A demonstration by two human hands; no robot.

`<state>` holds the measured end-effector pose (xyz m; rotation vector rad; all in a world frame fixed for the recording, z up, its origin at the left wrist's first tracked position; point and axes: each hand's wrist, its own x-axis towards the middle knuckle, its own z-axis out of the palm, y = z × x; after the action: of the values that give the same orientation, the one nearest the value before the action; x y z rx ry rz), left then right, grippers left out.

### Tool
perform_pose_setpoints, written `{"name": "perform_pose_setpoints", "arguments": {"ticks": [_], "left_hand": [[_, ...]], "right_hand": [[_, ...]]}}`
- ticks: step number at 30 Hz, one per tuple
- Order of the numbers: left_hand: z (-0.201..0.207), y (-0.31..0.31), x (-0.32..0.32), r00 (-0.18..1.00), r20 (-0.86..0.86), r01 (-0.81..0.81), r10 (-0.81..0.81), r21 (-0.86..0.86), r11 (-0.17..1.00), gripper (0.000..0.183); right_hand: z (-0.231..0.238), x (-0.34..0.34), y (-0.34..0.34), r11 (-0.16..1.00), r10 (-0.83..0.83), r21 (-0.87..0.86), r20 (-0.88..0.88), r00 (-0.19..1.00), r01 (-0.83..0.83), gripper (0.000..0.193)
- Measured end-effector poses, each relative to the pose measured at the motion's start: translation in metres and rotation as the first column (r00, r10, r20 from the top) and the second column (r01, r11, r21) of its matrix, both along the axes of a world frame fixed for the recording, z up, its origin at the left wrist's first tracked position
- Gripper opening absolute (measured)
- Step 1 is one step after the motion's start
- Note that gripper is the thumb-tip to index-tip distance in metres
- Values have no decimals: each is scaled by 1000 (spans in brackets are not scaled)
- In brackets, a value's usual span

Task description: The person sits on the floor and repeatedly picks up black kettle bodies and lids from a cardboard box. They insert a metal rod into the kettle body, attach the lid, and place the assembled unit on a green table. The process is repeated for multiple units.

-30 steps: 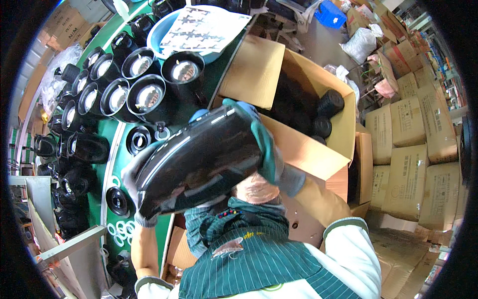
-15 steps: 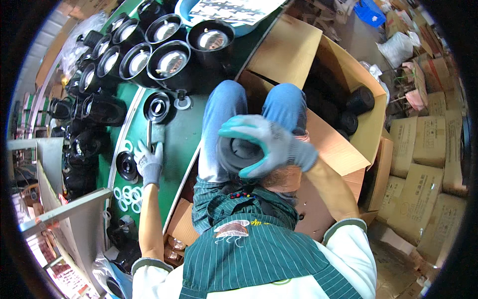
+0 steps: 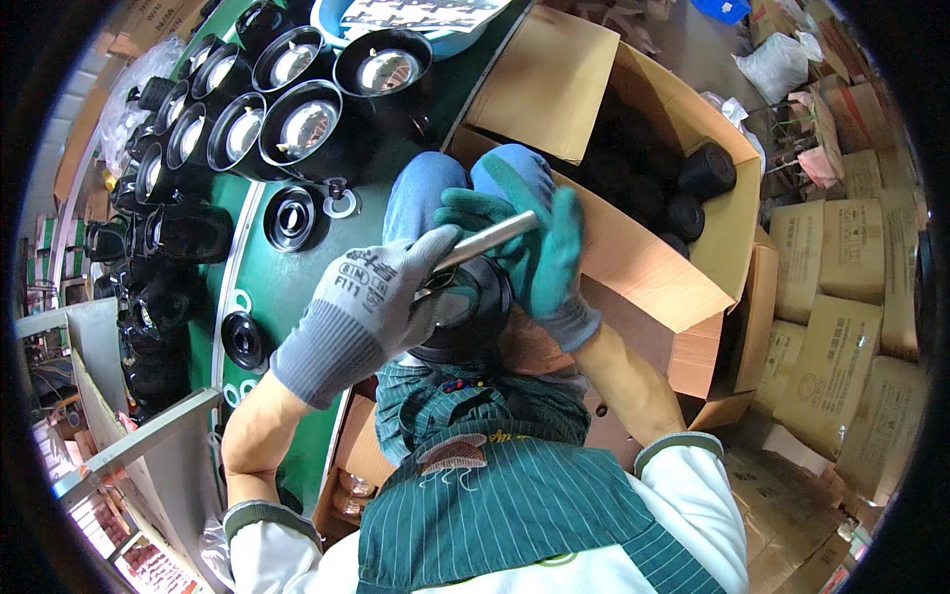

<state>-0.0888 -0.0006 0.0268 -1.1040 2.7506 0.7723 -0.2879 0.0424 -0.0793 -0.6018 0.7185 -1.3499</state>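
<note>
My left hand (image 3: 358,297), in a grey glove, is closed around a shiny metal tube (image 3: 492,240) held slantwise above my lap. Beneath it, a black round part (image 3: 492,289) rests at my thighs, partly hidden by the left hand. My right hand (image 3: 554,259), its green-coated palm showing, is beside the tube's far end with fingers stretched; whether it touches the tube I cannot tell. On the green table to the left lie a black ringed disc (image 3: 293,219), a second black disc (image 3: 244,339) and a white ring (image 3: 340,204).
Several black cups with shiny insides (image 3: 302,127) crowd the table's far left, near a blue basin (image 3: 450,45). An open cardboard box (image 3: 683,297) holding black cylinders stands to the right. Stacked cartons (image 3: 826,371) line the far right, and a metal rail (image 3: 148,436) crosses the left.
My left hand has lifted the metal tube off the table and brought it over my lap. The right hand has let go of the black round part, which now sits lower at my thighs.
</note>
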Motion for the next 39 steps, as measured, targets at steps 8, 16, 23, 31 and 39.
{"name": "perform_pose_setpoints", "arguments": {"ticks": [8, 16, 23, 31, 39], "left_hand": [[6, 75, -97, 684, 427, -472, 591, -359, 805, 78], [-9, 82, -46, 893, 44, -434, 448, -177, 883, 77], [-24, 48, 13, 883, -416, -227, 218, 29, 973, 86], [-63, -38, 8, 721, -691, 57, 49, 129, 990, 76], [-94, -78, -45, 571, -806, 363, -157, 76, 929, 38]], "right_hand": [[-75, 12, -77, 938, 119, -268, -352, 929, -221, 40], [-40, -16, -17, 953, 295, -24, 282, 913, -301, 41], [-39, -17, 29, 935, 307, -319, 506, 806, -155, 27], [23, -26, 21, 516, 114, -685, -541, 833, -515, 27], [67, 17, 20, 74, 74, -288, -953, 294, -955, 29]]}}
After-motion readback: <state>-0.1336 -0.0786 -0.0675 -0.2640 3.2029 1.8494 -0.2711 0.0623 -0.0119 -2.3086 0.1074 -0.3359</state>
